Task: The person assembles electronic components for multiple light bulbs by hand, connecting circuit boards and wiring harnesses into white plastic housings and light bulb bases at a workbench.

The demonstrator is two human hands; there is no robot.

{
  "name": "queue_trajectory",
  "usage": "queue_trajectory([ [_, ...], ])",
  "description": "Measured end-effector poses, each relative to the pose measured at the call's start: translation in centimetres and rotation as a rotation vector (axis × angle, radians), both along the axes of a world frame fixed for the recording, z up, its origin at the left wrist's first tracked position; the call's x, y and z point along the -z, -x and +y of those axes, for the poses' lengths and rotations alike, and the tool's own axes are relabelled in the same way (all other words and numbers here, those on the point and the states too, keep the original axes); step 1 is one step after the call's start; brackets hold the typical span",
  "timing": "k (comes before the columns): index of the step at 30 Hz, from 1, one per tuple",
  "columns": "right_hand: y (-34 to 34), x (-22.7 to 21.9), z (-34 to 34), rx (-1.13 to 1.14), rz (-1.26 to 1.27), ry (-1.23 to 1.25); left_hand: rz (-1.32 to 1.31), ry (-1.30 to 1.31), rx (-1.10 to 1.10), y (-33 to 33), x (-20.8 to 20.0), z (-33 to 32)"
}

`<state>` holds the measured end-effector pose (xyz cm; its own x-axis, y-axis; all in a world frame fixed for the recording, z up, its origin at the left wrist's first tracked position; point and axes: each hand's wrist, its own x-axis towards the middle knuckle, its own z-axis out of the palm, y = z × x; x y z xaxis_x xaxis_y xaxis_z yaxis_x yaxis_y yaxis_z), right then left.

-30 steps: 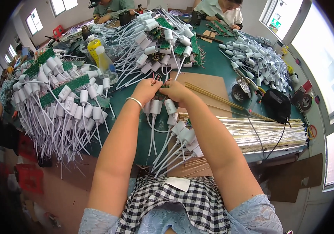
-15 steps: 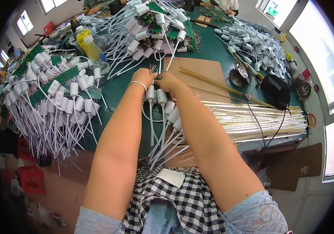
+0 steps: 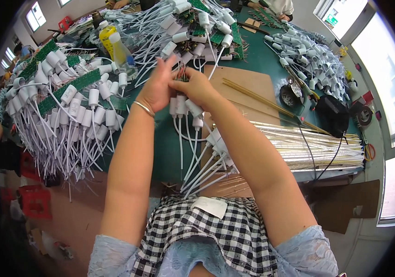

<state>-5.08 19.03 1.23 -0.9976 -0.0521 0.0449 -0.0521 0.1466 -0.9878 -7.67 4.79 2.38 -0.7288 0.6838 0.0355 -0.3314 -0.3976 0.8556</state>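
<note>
In front of me, my right hand [image 3: 197, 87] pinches a small circuit board with thin reddish wires [image 3: 181, 73] at its top; most of the board is hidden by the fingers. White cylinders on white cables [image 3: 179, 105] hang just below that hand. My left hand [image 3: 156, 88] is beside it, its fingers stretched upward and somewhat blurred, with nothing visible in them. Nearer me, more white cylinders [image 3: 216, 141] lie with their cables toward the table's front edge.
Piles of white cylinders with green boards lie at left [image 3: 75, 108] and far middle [image 3: 179, 37]; grey-white cylinders [image 3: 308, 55] fill the far right. Bottles [image 3: 121, 51], a cardboard sheet [image 3: 252, 87], brass-coloured rods [image 3: 257, 98], a soldering-iron stand [image 3: 292, 94] and long strips [image 3: 308, 147] surround my hands.
My left hand has come off the wires, moving left with its fingers now stretched out. My right hand stays at the board. The whole view has shifted slightly.
</note>
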Motion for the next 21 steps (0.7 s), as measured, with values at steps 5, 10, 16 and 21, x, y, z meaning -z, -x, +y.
queue_trajectory([
  [5, 1.9, -5.1, -0.6, 0.297, 0.294, 0.104, 0.449, 0.018, -0.364, -0.9, -4.8, -1.2],
  [10, 3.5, -9.7, -2.9, 0.477, 0.633, 0.372, 1.448, 0.91, -0.87, -4.7, -4.4, -0.1],
  [16, 2.4, -8.5, -8.1, 0.579, 0.86, 0.305, 1.343, 0.763, -1.521, 0.6, -0.9, -2.7],
  [21, 3.7, -4.0, -4.0, 0.669, 0.145, 1.04, 1.379, 1.29, -0.978, 0.8, 0.3, -2.0],
])
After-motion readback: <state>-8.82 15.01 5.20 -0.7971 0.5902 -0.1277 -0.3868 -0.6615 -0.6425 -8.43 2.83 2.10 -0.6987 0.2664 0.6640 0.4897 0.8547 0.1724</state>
